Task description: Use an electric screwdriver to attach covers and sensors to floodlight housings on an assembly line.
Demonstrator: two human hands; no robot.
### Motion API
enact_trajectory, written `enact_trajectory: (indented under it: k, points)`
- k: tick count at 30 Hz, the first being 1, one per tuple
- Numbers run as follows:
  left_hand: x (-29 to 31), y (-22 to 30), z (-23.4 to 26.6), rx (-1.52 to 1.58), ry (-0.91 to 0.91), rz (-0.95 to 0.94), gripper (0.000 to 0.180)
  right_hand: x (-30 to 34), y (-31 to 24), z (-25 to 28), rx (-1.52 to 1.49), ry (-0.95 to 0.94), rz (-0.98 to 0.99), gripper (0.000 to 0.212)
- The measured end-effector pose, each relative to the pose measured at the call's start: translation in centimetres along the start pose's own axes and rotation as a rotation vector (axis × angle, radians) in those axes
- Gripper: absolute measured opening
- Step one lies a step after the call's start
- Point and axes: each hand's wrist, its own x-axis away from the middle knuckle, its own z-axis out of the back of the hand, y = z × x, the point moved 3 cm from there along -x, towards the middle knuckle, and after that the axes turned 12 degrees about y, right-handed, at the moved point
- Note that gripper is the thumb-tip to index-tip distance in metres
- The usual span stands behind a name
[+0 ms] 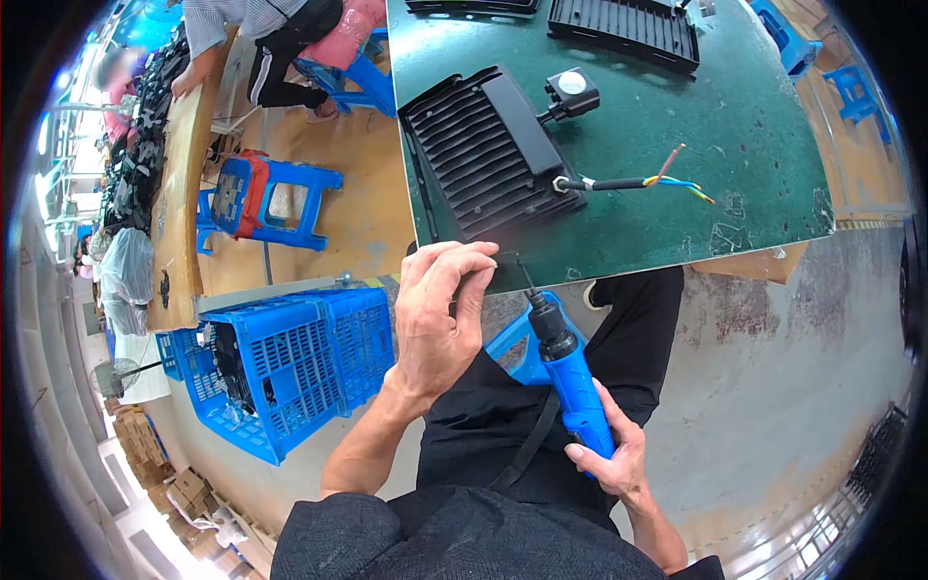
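Observation:
My right hand (614, 449) grips a blue electric screwdriver (570, 382), its black nose and bit pointing up at the table's near edge. Close to the bit tip, my left hand (440, 314) pinches something small and dark with thumb and forefinger; its kind is too small to make out. Just beyond my left hand lies a black finned floodlight housing (483, 159) on the green table (754, 184). A small black sensor head (572, 94) sticks out from its far side. From its gland runs a short black cable (619, 184) with bare coloured wires.
More black finned housings (628, 34) lie at the table's far edge. Blue plastic crates (290, 362) stand on the floor at left, near a blue stool (271, 198). Another person (280, 39) sits at a wooden bench (184, 193) piled with black parts.

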Motion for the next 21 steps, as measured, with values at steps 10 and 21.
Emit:
enact_trajectory:
  k: [10,21]
  points:
    - [-0.7,-1.4,-0.9,0.165,0.013,0.199,0.006,0.5,-0.1,-1.4,-0.100,-0.003,-0.088,0.089]
    - [-0.8,-1.1,-0.9,0.169,-0.002,0.200,0.008,0.2,-0.2,-0.8,-0.156,0.034,-0.105,0.088]
